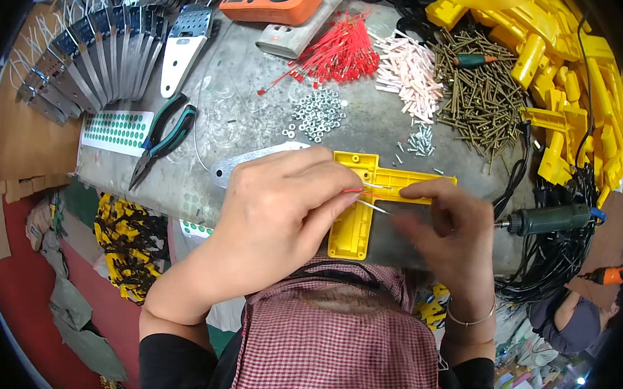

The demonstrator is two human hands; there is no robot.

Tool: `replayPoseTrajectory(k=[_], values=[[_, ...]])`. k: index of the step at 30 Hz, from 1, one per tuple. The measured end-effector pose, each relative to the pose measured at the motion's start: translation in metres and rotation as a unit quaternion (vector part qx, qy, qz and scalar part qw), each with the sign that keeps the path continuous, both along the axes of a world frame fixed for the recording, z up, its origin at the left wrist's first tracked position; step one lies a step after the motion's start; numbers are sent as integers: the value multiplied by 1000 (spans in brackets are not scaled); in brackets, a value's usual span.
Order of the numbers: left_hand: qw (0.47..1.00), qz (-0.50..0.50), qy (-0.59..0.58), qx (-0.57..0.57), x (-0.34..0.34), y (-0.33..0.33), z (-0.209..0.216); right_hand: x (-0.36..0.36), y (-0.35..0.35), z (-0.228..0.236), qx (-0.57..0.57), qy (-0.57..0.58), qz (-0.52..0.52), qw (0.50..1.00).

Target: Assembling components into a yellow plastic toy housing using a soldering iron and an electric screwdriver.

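Clearly, from the head view, my left hand (280, 214) pinches a red-tipped wire (360, 189) over the yellow plastic piece (369, 198) at the tabletop's (247, 77) near edge, while my right hand (449, 222) fingers grip a thin metal pin (373, 206). I'd keep both pinches low and steady the piece.

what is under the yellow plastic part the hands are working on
The yellow part lies on the grey metal table. A flat metal strip runs toward it, but the left hand hides whether it goes beneath.
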State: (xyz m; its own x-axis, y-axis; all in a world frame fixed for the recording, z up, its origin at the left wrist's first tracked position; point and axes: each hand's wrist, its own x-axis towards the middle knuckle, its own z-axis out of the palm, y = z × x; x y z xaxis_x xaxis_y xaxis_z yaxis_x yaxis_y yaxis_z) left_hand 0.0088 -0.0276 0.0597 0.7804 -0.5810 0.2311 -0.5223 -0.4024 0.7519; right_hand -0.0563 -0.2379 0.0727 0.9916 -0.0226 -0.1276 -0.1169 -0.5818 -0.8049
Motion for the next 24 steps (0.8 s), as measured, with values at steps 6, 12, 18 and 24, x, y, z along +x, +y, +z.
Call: replayPoseTrajectory(k=[6, 12, 18, 24], values=[[998, -4, -41, 51, -13, -9, -11, -6, 9, -19, -54, -67, 114, 990], [993, -22, 40, 107, -13, -11, -13, -9, 11, -19, -113, -175, 105, 972], [997, -22, 61, 34, -15, -9, -11, -7, 12, -26, -109, -218, 83, 966], [1000, -19, 20, -6, -16, -10, -14, -5, 15, -22, -10, -131, 53, 990]])
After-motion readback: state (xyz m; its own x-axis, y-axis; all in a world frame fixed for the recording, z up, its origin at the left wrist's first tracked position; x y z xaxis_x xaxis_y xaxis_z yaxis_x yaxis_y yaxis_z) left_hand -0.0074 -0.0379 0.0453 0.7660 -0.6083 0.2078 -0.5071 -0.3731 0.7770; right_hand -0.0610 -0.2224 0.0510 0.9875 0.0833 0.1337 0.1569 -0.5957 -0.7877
